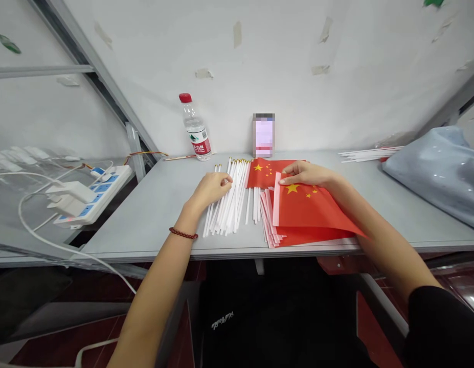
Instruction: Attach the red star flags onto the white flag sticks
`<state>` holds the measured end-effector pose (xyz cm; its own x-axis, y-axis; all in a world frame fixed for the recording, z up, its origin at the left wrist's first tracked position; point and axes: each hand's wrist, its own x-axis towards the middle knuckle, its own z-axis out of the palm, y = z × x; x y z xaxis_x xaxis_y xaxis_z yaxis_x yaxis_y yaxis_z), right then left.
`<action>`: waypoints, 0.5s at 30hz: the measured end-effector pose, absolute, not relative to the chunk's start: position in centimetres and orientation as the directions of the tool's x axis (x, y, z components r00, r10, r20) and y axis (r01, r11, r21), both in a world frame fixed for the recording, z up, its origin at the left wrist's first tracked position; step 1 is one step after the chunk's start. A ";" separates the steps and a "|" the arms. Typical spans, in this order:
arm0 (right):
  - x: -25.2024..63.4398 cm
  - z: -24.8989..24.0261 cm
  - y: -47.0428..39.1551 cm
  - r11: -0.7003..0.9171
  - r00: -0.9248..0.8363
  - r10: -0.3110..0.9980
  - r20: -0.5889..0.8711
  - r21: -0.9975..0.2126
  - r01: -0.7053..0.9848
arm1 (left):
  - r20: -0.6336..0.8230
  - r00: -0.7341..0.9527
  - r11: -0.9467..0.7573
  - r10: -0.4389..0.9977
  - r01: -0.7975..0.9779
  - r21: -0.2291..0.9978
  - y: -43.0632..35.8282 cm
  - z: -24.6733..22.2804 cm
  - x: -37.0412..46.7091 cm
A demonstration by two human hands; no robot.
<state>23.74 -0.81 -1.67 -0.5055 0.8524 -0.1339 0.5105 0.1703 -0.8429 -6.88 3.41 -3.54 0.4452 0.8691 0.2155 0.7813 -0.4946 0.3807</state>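
My right hand (pixel 303 174) pinches the top edge of a red flag (pixel 313 207) with yellow stars, near its white sleeve. The flag is partly lifted over a stack of more red flags (pixel 298 239), whose pale sleeves fan out at the left. My left hand (pixel 213 188) is closed, with its fingertips at a pile of white sticks (pixel 229 212) with gold tips. Whether a stick is between those fingers I cannot make out. Behind my right hand, another flag (pixel 257 177) lies flat, with white sticks extending below it.
A water bottle (pixel 198 135) and a phone (pixel 264 137) stand near the wall. On the left lies a power strip (pixel 102 194) with plugs and cables. A grey-blue plastic bag (pixel 436 168) and thin white sticks (pixel 369 154) are at the right.
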 end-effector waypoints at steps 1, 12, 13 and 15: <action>23.8 -1.9 -0.6 0.187 -0.489 0.862 -0.133 -0.813 0.551 | 0.196 0.458 -0.498 0.867 0.786 0.365 3.3 -3.5 -6.7; 21.0 -3.9 -0.8 0.465 -0.585 0.809 -0.055 -0.547 0.696 | 0.156 0.470 -0.493 0.869 0.791 0.363 3.3 -3.5 -7.2; 20.7 -3.9 -1.0 0.476 -0.582 0.812 -0.042 -0.531 0.701 | 0.149 0.464 -0.484 0.873 0.790 0.376 3.4 -3.5 -7.3; 20.2 -4.0 -1.4 0.498 -0.576 0.817 -0.023 -0.476 0.725 | 0.125 0.456 -0.465 0.881 0.788 0.404 3.5 -3.7 -7.5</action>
